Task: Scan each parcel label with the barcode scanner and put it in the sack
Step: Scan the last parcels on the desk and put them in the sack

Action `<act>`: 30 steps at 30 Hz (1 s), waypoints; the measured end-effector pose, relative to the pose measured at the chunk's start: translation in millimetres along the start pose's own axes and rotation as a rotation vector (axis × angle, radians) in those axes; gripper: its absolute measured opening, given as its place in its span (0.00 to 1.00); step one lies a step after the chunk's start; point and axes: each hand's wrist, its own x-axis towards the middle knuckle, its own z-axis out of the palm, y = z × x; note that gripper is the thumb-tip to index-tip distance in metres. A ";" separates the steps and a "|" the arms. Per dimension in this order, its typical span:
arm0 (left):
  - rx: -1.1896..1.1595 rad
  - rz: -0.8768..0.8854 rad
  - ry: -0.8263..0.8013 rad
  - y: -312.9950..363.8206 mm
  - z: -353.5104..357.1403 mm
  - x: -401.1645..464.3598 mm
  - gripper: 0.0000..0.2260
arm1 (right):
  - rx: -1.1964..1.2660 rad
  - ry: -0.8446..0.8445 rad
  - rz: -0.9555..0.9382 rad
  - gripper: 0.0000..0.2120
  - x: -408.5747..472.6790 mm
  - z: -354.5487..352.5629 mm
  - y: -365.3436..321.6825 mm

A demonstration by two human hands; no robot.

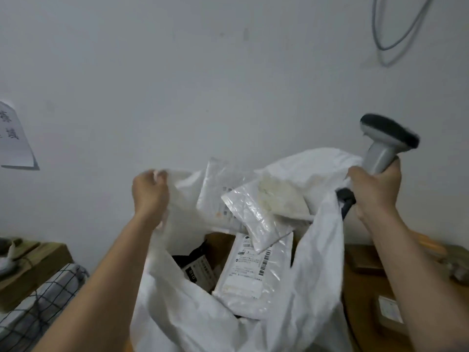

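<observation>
Wall-backed sack (312,288) (perhaps five parcels (250,273))

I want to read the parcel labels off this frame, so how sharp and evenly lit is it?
Head view: soft, even light, no hard shadows. The grey barcode scanner head is motion-smeared, and the left hand on the white plastic sack rim is slightly blurred. The white labelled parcel shows barcodes, its text too soft to read; film glare dulls neighbouring parcels.

White sack (314,288), grey scanner (383,146), navy-checked cloth (50,295).

Sack (312,288) matt woven plastic, perhaps; parcels (251,219) glossy crinkled film.
</observation>
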 end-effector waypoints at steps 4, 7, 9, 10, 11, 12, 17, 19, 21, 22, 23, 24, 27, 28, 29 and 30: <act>-0.050 -0.026 0.197 10.4 -0.7 8.9 0.11 | 0.093 0.058 -0.043 0.29 14.2 8.3 -10.8; -0.082 -0.085 0.200 -1.2 5.0 -2.6 0.10 | 0.109 0.019 -0.041 0.28 12.2 15.4 -9.0; -0.155 -0.070 0.318 6.3 -1.7 6.4 0.13 | 0.153 0.070 -0.084 0.30 19.1 15.9 -14.4; -0.189 -0.057 0.362 11.5 -6.6 11.0 0.14 | 0.162 0.097 -0.105 0.31 23.5 14.1 -15.9; -0.217 -0.049 0.375 15.3 -9.6 13.6 0.15 | 0.149 0.110 -0.112 0.31 26.9 12.2 -14.8; -0.216 -0.043 0.359 17.3 -9.5 12.3 0.14 | 0.118 0.102 -0.098 0.30 28.5 11.6 -12.3; -0.167 -0.100 0.238 18.0 10.7 -12.1 0.07 | 0.036 0.008 -0.081 0.23 28.3 15.2 4.3; -0.177 -0.101 0.418 19.5 2.0 -5.3 0.06 | 0.138 0.211 -0.013 0.29 40.2 1.5 1.7; -0.154 -0.131 0.473 17.3 -3.2 -3.4 0.05 | 0.130 0.246 0.047 0.33 46.2 -14.2 3.0; -0.126 -0.148 0.423 16.1 -0.2 -6.8 0.05 | 0.083 0.192 0.058 0.32 45.6 -18.2 5.8; -0.101 -0.164 0.342 16.3 5.6 -12.2 0.05 | 0.024 0.122 0.053 0.31 42.9 -19.6 8.8; -0.091 -0.180 0.257 18.5 13.0 -19.1 0.05 | -0.029 0.054 0.039 0.29 39.0 -20.6 10.6; -0.025 -0.198 0.095 35.1 26.9 -39.8 0.14 | -0.086 -0.086 0.028 0.24 34.1 -27.1 14.7; 0.050 -0.192 0.067 41.5 27.7 -46.2 0.19 | -0.093 -0.116 0.036 0.23 34.1 -32.2 16.0; 0.138 -0.174 0.053 46.3 27.7 -51.8 0.24 | -0.104 -0.144 0.043 0.21 34.1 -38.3 18.1; 0.222 -0.149 0.054 51.8 27.7 -59.2 0.26 | -0.113 -0.170 0.048 0.20 33.9 -45.2 20.3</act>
